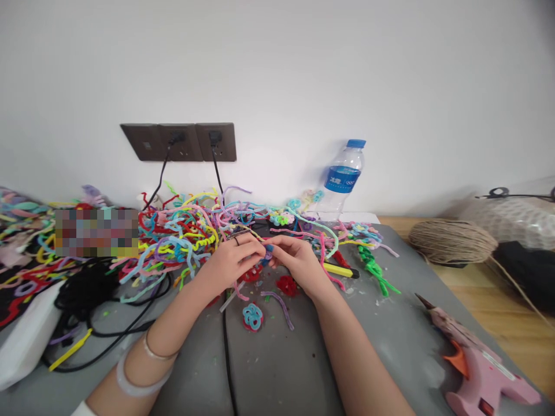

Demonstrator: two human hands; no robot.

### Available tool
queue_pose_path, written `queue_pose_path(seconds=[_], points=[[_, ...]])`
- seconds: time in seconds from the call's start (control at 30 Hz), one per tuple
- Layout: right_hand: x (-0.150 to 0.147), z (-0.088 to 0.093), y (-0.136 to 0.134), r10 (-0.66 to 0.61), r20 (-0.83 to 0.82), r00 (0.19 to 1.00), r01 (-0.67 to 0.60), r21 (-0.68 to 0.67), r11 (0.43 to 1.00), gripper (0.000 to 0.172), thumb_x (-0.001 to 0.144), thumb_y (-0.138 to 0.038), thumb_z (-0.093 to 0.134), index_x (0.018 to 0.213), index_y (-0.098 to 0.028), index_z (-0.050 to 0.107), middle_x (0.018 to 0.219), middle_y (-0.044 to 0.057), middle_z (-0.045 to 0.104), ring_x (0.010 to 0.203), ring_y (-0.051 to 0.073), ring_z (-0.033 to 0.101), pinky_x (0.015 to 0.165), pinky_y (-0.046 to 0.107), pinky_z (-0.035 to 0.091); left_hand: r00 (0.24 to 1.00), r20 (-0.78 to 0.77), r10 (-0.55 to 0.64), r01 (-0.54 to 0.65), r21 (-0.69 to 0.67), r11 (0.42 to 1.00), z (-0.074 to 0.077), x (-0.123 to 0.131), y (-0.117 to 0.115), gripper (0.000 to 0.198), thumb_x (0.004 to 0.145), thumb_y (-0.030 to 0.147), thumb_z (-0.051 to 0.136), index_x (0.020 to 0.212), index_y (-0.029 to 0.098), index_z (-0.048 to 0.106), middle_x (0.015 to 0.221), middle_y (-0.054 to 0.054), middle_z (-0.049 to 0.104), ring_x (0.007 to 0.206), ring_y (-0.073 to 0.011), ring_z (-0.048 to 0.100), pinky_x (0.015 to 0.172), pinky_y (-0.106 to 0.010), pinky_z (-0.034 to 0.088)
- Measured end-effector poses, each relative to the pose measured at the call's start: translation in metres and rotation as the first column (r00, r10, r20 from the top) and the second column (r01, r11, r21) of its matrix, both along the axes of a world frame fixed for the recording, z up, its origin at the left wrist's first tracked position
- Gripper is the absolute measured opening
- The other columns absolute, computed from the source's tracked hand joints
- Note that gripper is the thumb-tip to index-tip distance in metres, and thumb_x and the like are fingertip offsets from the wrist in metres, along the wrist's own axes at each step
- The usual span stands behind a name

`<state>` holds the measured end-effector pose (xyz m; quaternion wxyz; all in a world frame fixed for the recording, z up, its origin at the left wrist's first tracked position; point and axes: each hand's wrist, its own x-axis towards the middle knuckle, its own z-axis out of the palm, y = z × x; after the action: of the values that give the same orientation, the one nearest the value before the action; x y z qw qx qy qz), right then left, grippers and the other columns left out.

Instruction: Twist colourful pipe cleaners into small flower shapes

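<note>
Both hands meet over the middle of the grey table. My left hand (243,255) pinches a small blue and purple pipe-cleaner piece (268,254) from the left. From the right, the fingers of my right hand (295,259) close on the same piece, which they mostly cover. Just below lie a red pipe-cleaner flower (287,285) and a blue one edged in red (252,316). A short purple pipe cleaner (280,307) curves beside them. A clear glue stick (232,298) slants under my left hand.
Tangled pipe cleaners (173,242) heap along the wall and left side. A plastic bottle (342,179) stands at the back. On the right are a pink glue gun (481,370), a twine ball (453,240), a yellow cutter (340,270) and a green twisted piece (373,268). Black cables (228,358) cross the table.
</note>
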<state>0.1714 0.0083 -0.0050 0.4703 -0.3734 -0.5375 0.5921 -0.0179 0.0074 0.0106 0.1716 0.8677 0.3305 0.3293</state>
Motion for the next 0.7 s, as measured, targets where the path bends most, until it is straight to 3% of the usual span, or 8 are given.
queue_pose_path(seconds=[0.3,0.7], points=[[0.0023,0.0027,-0.0005,0.048,-0.024,0.999,-0.049,-0.047,0.998,0.032,0.072,-0.047,0.075,0.085,-0.019,0.074,0.065,-0.001,0.064,0.053,0.011,0.055,0.054,0.024,0.049,0.994,-0.021,-0.103,0.104,0.032,0.994,0.0020,-0.0060,0.0016,0.019,0.096,0.016,0.048,0.094,0.019,0.067,0.096,-0.006,0.064,0.091,-0.0149,0.063,0.081,-0.025,0.049],[0.0018,0.0045,-0.0023,0.085,-0.035,0.996,-0.087,-0.059,0.994,0.030,0.072,-0.046,0.076,0.084,-0.019,0.074,0.067,-0.001,0.066,0.054,0.010,0.056,0.055,0.023,0.049,0.992,-0.097,-0.080,0.091,0.119,0.989,0.0054,-0.0073,0.0032,0.019,0.096,0.018,0.050,0.094,0.020,0.069,0.094,-0.007,0.064,0.091,-0.0167,0.060,0.083,-0.028,0.048]])
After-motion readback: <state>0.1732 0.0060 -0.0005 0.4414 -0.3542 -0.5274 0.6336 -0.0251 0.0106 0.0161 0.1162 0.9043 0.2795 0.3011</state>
